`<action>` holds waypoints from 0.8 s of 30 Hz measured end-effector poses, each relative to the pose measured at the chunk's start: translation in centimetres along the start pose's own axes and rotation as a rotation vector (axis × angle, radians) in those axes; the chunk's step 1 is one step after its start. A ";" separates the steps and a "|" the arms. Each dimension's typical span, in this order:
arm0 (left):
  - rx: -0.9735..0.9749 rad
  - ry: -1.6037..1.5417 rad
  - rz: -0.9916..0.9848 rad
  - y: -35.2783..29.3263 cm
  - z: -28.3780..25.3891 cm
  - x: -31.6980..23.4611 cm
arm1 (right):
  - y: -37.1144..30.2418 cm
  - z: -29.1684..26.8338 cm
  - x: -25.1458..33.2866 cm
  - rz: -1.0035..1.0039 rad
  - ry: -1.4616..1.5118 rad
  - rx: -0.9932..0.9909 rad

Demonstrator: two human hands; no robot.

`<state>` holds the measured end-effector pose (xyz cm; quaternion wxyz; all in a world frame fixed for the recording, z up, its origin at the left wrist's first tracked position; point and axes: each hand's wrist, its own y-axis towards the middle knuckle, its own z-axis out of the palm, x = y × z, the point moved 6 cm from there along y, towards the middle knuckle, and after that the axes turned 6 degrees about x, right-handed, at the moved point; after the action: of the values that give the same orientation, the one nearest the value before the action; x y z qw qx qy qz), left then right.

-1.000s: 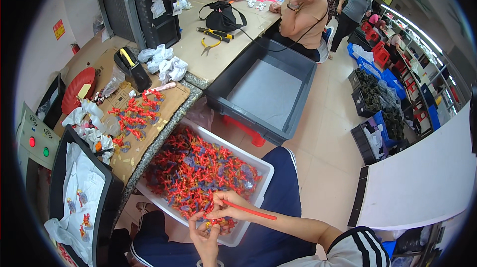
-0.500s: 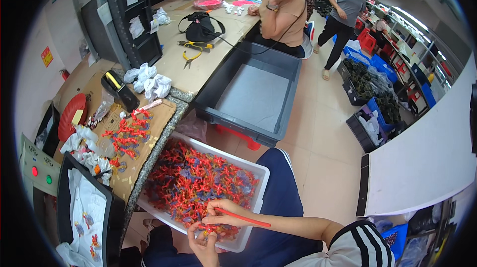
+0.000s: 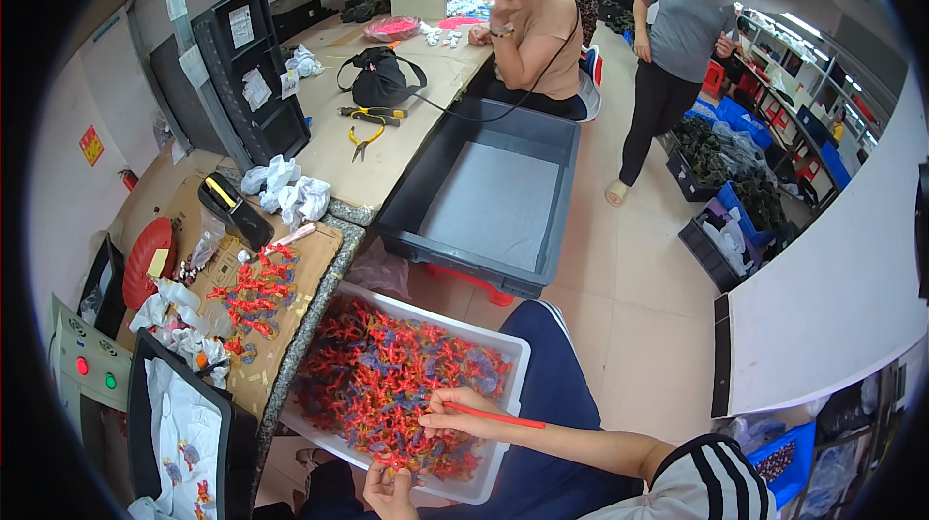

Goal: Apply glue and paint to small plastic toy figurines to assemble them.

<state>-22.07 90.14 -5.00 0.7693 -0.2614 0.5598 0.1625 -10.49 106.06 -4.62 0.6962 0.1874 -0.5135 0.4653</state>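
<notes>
My left hand (image 3: 389, 493) pinches a small red figurine (image 3: 397, 463) over the near edge of a white plastic bin (image 3: 519, 365). Thumb and fingers of my right hand (image 3: 463, 415) close on a slim red stick-like tool (image 3: 513, 420), its back end lying along my forearm. The tool's working tip is too small to make out. Below both hands, the bin is heaped with red, yellow and purple-blue figurines (image 3: 387, 356). The right hand is a little farther away than the left, apart from the held figurine.
More figurines (image 3: 259, 293) stand on a cardboard-covered bench at left. A black box lined with white paper (image 3: 179, 414) is beside it. Beyond my bin sits a large grey crate (image 3: 469, 273). Pliers (image 3: 364, 141) lie on the far table, where one person sits; another stands in the aisle.
My right hand has drawn up and away from the figurine in my left hand. The standing person has come closer along the aisle. My view has shifted slightly.
</notes>
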 end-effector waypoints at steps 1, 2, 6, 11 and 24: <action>-0.004 -0.007 -0.004 0.0 0.1 0.1 | 0.0 0.0 0.1 -0.002 0.001 0.001; -0.005 -0.006 -0.003 -0.1 0.2 0.1 | -0.1 0.0 0.1 0.008 0.001 0.000; -0.008 0.004 -0.015 -0.1 -0.2 0.5 | 0.1 0.2 -0.1 0.027 -0.010 -0.002; -0.028 -0.015 -0.019 -0.2 0.4 0.0 | 0.2 0.2 0.1 -0.006 -0.013 0.013; -0.038 -0.015 -0.020 -0.7 -0.6 0.6 | 0.6 1.5 0.0 -0.001 -0.009 0.036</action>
<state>-21.95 89.17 -5.60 0.7700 -0.2805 0.5482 0.1674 -11.84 105.28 -4.15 0.6907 0.2022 -0.5081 0.4733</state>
